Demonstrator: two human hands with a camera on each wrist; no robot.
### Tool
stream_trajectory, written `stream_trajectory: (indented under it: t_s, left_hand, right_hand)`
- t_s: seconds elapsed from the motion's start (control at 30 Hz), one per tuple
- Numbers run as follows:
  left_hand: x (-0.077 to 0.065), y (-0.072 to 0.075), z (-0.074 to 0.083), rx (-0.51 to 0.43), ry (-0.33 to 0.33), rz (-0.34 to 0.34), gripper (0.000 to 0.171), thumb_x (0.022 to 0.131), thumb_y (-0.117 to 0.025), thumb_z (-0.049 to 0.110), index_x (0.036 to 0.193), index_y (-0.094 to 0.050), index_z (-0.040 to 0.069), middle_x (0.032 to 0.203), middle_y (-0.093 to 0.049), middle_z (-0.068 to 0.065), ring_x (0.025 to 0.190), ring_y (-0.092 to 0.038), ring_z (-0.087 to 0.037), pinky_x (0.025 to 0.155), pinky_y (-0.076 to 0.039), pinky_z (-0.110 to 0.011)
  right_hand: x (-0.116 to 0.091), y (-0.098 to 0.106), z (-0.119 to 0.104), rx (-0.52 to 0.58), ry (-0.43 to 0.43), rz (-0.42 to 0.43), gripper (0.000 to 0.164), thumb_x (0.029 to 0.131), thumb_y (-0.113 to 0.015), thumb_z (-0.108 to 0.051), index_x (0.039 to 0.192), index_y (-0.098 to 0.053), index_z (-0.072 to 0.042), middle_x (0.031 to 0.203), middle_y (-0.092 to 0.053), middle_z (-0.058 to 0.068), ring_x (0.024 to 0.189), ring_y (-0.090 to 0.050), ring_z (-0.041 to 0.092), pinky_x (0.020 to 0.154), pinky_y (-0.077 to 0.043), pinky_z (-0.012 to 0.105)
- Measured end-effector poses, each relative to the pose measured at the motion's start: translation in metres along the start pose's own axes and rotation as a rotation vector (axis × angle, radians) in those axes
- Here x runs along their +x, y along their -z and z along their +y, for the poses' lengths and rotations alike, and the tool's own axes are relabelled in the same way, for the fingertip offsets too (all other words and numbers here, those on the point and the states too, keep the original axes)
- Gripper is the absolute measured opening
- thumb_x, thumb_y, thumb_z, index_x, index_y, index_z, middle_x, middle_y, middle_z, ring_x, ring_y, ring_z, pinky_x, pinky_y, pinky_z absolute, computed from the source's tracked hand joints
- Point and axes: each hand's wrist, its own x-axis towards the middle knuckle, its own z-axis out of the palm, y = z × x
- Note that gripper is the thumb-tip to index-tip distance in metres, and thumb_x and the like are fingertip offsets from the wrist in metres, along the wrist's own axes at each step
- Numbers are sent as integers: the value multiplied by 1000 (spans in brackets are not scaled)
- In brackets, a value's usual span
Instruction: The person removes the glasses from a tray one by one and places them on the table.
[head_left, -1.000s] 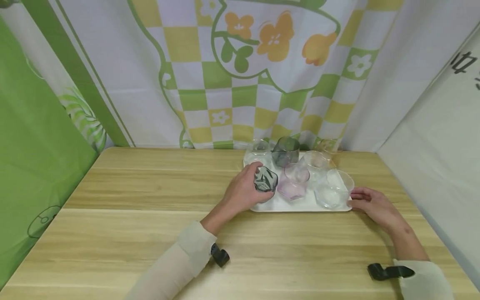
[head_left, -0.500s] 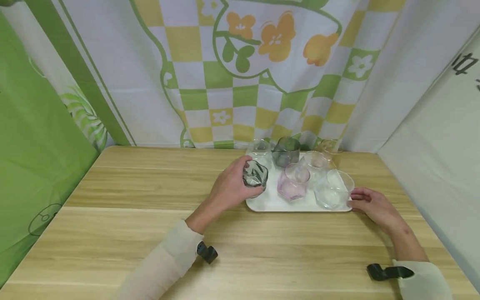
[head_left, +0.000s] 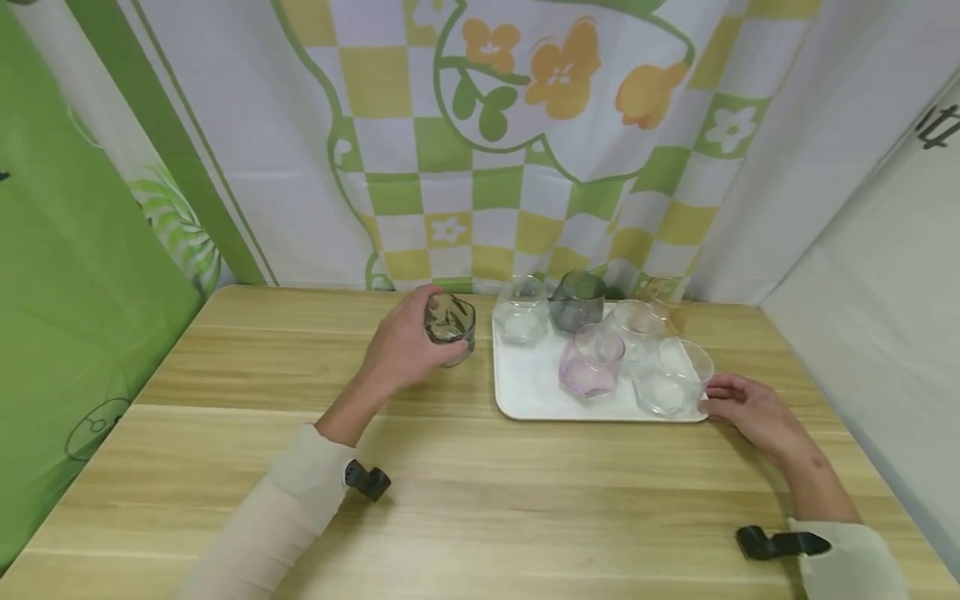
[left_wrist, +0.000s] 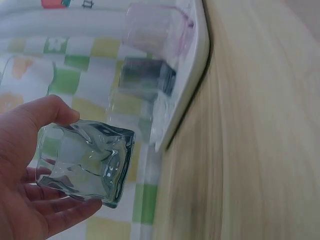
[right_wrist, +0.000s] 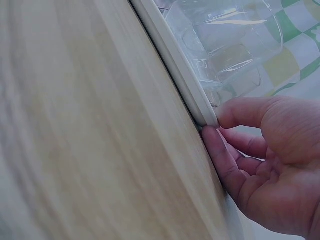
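Observation:
My left hand (head_left: 405, 343) grips a smoky grey glass (left_wrist: 92, 162) with a wavy, thick base, its fingers and thumb curled round the sides. The glass is held above the table, left of the white tray (head_left: 525, 404). At the tray's right end, my right hand (head_left: 753, 417) pinches the rim, the thumb on top and fingers beneath in the right wrist view. On the tray stand a pink glass (head_left: 588, 375), a dark grey glass (head_left: 577, 302), a clear glass (head_left: 521, 321) at the back left and a wide clear glass (head_left: 667, 392) near the right hand.
Another clear glass (head_left: 637, 321) and an amber-tinted glass (head_left: 663, 292) stand at the tray's back right. The wooden table (head_left: 465, 492) runs back to a checked, flowered curtain (head_left: 510, 192). A white wall cloth (head_left: 892, 250) borders the right side.
My left hand has carried the grey glass leftward from over the tray's left part to beyond its left edge. The right hand stays at the tray's right end.

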Motion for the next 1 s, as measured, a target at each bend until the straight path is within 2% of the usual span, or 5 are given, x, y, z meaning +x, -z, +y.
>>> stream_trajectory:
  t_s: [0.43,0.6,0.9,1.0]
  left_hand:
    - [4,49,-57,37,111,107,83,83,-82,36,149,-44,3,134,-57,-22,117,-57,-43,93,-48,-61]
    - [5,65,-74,39,171,121,84,85,-81,34,151,-41,1,133,-56,-24,117,-55,-45,94,-47,-62]
    - [7,84,-102,14,291,126,91,89,-77,39,157,-32,0,139,-50,-28,118,-53,-48,92,-46,-63]
    - [8,89,-112,20,333,145,92,90,-76,40,158,-29,0,142,-49,-29,117,-53,-48,93,-45,-63]
  right_hand:
    - [-1,-1,-1,73,-2,0,58,100,-68,-14,140,-41,18,132,-53,27,94,-57,-7,81,-54,19]
    - [-1,1,-2,45,-5,5,58,100,-68,-17,139,-43,17,132,-54,28,94,-57,-7,81,-53,17]
    - [-3,1,-3,74,0,-1,57,100,-68,-15,140,-42,18,132,-54,28,93,-59,-5,82,-54,19]
    - [-3,0,-5,33,1,9,57,100,-69,-17,139,-45,16,131,-55,28,93,-58,-5,80,-53,18]
